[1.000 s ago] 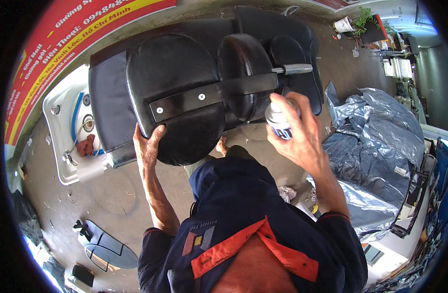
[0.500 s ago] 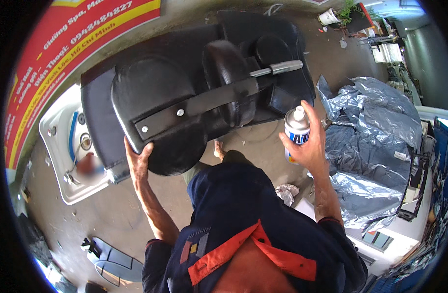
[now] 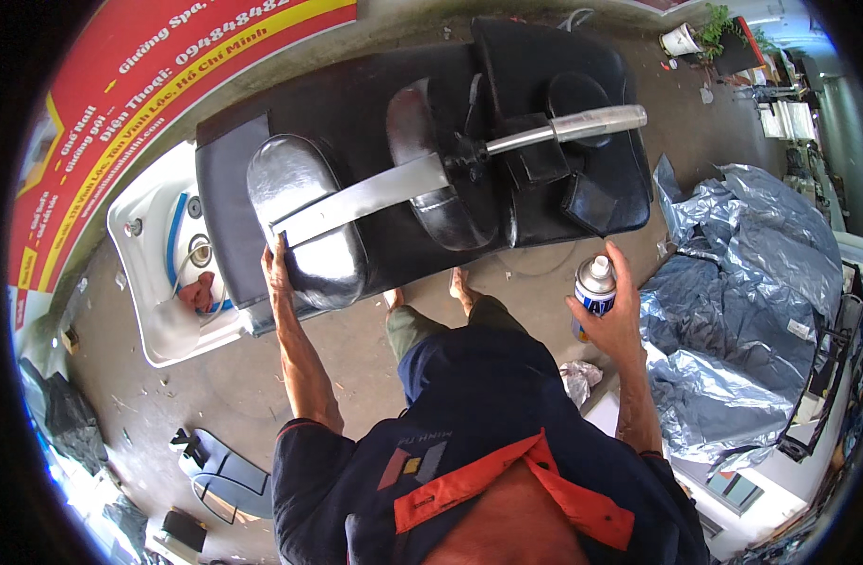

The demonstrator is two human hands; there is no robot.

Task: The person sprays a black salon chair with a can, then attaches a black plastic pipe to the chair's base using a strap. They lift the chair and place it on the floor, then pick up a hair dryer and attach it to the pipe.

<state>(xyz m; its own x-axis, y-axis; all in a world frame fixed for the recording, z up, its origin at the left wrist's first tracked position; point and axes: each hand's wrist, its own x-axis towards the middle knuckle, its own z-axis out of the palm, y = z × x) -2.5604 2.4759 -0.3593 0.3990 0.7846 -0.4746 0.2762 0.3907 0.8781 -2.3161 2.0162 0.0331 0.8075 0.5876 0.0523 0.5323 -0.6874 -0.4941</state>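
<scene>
A stool with a glossy black padded backrest (image 3: 299, 174), a flat metal bar (image 3: 370, 200), a dark seat pad (image 3: 464, 221) and a silver gas cylinder (image 3: 601, 122) is held over a black padded bed (image 3: 229, 193). My left hand (image 3: 278, 273) grips the near end of the stool where bar and backrest meet, its fingers partly hidden. To the right, apart from the stool, my right hand (image 3: 617, 320) is wrapped round an upright white-and-blue spray can (image 3: 593, 287), index finger raised near the nozzle.
A white wash basin (image 3: 153, 353) with a blue hose stands left of the bed. Crumpled silver sheeting (image 3: 742, 330) lies to the right. A small black stool-like piece (image 3: 229, 476) sits on the floor at lower left. A potted plant (image 3: 681, 40) is far right.
The stool has tilted: its bar and backrest now show edge-on with bright glare, and the backrest covers less of the bed. The spray can stays in my right hand. The view has shifted.
</scene>
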